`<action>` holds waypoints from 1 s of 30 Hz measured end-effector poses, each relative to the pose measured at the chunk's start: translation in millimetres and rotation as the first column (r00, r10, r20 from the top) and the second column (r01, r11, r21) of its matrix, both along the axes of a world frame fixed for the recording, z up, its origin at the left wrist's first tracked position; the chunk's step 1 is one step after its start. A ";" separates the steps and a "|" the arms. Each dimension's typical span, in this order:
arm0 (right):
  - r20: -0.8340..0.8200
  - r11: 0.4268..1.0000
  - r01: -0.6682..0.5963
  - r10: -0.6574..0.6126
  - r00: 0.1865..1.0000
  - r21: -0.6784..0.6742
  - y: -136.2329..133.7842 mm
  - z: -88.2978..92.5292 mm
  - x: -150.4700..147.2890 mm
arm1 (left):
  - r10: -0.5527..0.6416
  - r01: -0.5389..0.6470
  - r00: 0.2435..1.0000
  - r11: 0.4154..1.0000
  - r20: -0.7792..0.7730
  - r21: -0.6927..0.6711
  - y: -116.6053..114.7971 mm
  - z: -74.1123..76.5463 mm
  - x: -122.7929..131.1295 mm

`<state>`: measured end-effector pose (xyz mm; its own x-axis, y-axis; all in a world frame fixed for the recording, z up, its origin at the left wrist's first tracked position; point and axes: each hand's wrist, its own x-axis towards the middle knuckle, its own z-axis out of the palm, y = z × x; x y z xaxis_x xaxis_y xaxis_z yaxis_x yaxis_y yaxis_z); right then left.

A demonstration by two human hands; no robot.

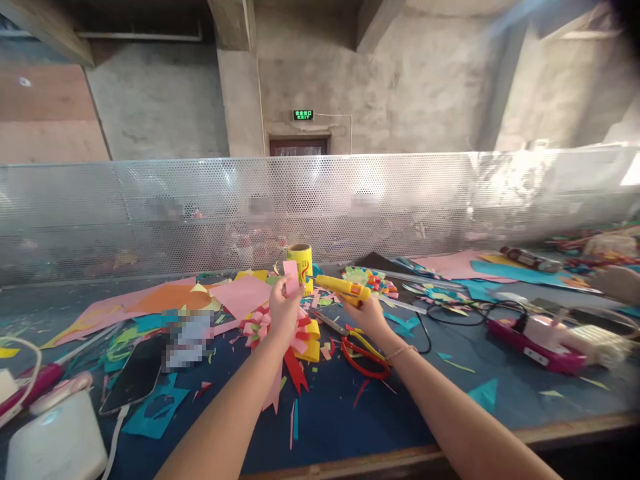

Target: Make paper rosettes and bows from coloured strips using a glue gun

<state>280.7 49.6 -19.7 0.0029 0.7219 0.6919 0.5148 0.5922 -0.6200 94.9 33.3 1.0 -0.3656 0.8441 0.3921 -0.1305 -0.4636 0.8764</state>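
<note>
My left hand (286, 310) is closed on a small pink paper strip (291, 277), held up in front of a yellow cylinder (303, 257). In my right hand (367, 319) is a yellow glue gun (343, 288), its nozzle pointing left toward the strip. Under my left hand lies a rosette of looped paper strips (313, 341) in pink, yellow and red, partly hidden by my wrist. Scissors with red and yellow handles (365, 363) rest on the table below my right hand.
Paper sheets and scraps cover much of the blue table (350, 427). To the left lie a phone (136, 373) and a white power bank (57, 440). A magenta power strip (535, 347) with cables is at the right. Behind stands a perforated metal screen (200, 220).
</note>
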 end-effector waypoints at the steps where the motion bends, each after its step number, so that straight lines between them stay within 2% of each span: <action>1: -0.005 1.000 -0.015 0.015 1.000 0.013 -0.3 -0.1 -0.8 | 0.005 -0.005 1.000 1.000 0.018 -0.001 -0.3 0.5 -1.0; 6: 0.026 0.995 -0.098 0.098 0.995 0.008 1.1 -1.8 1.3 | -0.034 0.035 0.997 0.999 0.071 -0.009 0.7 0.0 -4.7; 10: 0.023 0.995 -0.098 0.097 0.995 0.026 2.2 -2.2 5.2 | -0.112 0.110 0.991 0.993 0.075 0.034 -0.3 -1.0 -2.7; 18: 0.033 0.996 -0.079 0.078 0.996 0.028 1.5 0.3 8.7 | -0.103 0.100 0.993 0.994 0.063 0.048 5.1 -7.3 -1.9; 30: 0.053 0.998 -0.056 0.054 0.997 0.026 -2.9 2.8 8.1 | -0.109 0.107 0.988 0.994 0.107 0.025 2.1 -2.3 -3.3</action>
<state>288.8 46.7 -16.9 -0.0733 0.7008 0.7096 0.5123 0.6369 -0.5761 91.6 35.4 -1.3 -0.3142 0.8737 0.3715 -0.2742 -0.4581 0.8456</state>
